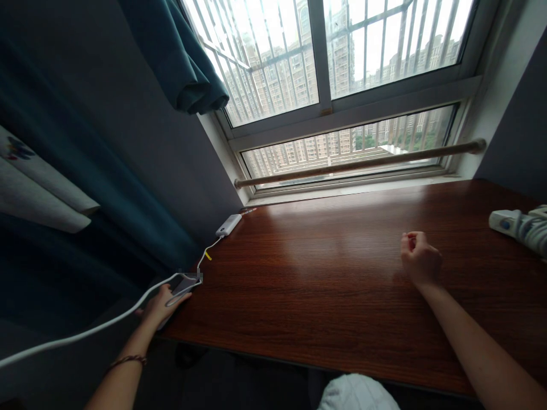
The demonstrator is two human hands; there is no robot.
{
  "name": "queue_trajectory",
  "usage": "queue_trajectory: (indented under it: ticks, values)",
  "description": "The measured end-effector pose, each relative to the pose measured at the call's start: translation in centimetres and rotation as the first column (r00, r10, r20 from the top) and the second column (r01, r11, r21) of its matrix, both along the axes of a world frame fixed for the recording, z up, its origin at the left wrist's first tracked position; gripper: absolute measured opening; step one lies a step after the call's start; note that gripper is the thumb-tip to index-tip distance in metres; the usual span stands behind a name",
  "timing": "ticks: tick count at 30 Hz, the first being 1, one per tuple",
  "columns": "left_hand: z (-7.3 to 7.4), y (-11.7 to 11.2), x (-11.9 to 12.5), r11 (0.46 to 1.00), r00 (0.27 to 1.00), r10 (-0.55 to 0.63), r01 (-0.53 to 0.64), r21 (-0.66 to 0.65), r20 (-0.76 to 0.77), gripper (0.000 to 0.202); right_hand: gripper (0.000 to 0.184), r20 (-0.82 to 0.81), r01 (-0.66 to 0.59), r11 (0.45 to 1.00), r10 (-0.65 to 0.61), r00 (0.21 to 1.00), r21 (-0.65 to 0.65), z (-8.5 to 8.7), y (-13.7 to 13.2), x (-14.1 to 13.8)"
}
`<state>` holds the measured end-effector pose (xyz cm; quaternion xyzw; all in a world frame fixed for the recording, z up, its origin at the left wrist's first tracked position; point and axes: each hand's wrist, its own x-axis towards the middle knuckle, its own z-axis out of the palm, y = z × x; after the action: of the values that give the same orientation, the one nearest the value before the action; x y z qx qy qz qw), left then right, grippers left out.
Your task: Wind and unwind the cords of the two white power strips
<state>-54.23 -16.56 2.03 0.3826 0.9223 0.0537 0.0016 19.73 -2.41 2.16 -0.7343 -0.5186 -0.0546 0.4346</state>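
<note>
The fingers (164, 291) of the left hand (157, 307) are on a dark flat thing (183, 285) at the left edge of the brown surface (299, 285). The thumb is stretched out to the right, but you cannot tell how tightly the hand grips. The right hand (421, 259) is curled into a fist near the right side of the surface, with its fingers tucked in. A bracelet (128, 360) is around the left wrist. A fat white cord (92, 330) comes in from the left and reaches the flat thing. A thin white cord (204, 253) with a yellow tag (208, 255) goes from there up to a white box (229, 225) near the far left corner. Past the fist, at the right edge, is a white plug strip (506, 222) with a coiled cord (532, 232). Behind the surface, a long bar (359, 164) runs across the window (273, 111), and tall buildings (294, 151) show outside. A blue curtain (183, 68) hangs at the top left.
</note>
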Motion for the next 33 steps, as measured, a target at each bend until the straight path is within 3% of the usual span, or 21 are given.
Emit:
queue_trajectory:
  ticks: [33]
  values:
    - [0.12, 0.04, 0.13, 0.999, 0.999, -0.035, 0.035, 0.021, 0.0, 0.094, 0.024, -0.003, 0.001, 1.0, -0.001, 1.0, -0.02, 0.05, 0.01, 0.0]
